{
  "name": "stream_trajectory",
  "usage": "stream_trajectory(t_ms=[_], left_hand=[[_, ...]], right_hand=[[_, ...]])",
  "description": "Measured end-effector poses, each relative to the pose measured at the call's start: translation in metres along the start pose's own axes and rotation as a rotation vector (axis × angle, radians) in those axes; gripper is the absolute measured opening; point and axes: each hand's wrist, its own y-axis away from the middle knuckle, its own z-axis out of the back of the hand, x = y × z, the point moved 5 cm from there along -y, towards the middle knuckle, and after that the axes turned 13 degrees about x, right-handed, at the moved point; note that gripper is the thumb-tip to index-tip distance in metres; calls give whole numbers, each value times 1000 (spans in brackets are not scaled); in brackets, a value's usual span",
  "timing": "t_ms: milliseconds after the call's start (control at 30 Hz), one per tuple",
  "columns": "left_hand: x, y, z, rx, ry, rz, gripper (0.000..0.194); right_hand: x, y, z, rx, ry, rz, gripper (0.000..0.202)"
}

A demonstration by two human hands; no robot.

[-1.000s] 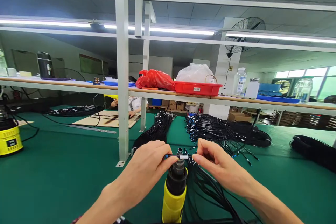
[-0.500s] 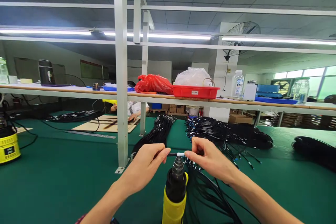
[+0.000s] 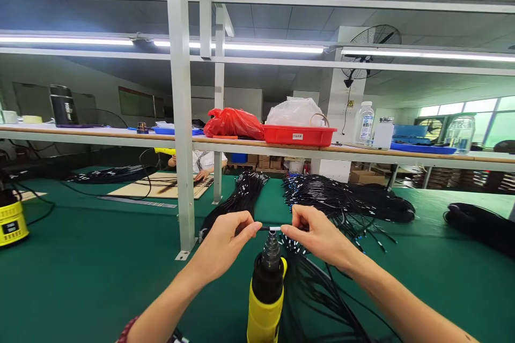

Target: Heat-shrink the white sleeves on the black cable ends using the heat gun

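A thin black cable (image 3: 264, 228) with a white sleeve (image 3: 274, 228) is stretched level between my two hands. My left hand (image 3: 229, 238) pinches the black part with thumb and forefinger. At the sleeve's other end my right hand (image 3: 317, 236) is closed in a pinch. Just under the sleeve stands the coiled metal nozzle of a yellow and black heat gun (image 3: 265, 300), pointing upward. Whether the nozzle touches the sleeve I cannot tell. Loose black cables (image 3: 322, 295) with white ends lie right of the heat gun.
Bundles of black cable (image 3: 241, 198) lie farther back, with a larger heap (image 3: 346, 198) to the right. A white post (image 3: 181, 118) rises left of my hands. The shelf carries a red tray (image 3: 298, 136). Across the bench, another person's hand (image 3: 204, 173) rests over a board (image 3: 161, 186).
The whole view has shifted slightly, so things sit a little higher and farther left. Both hands keep their pinch, with the white sleeve still above the nozzle.
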Motion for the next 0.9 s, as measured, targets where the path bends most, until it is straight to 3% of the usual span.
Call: stream_trajectory(t_ms=[767,900], left_hand=[[7,-6,0,-36,36,14,27],[7,-5,-1,-23,52,10,21]], right_hand=[[-6,-4,-2,0,13,-28,27],[-3,-1,-1,68,14,-9,21]])
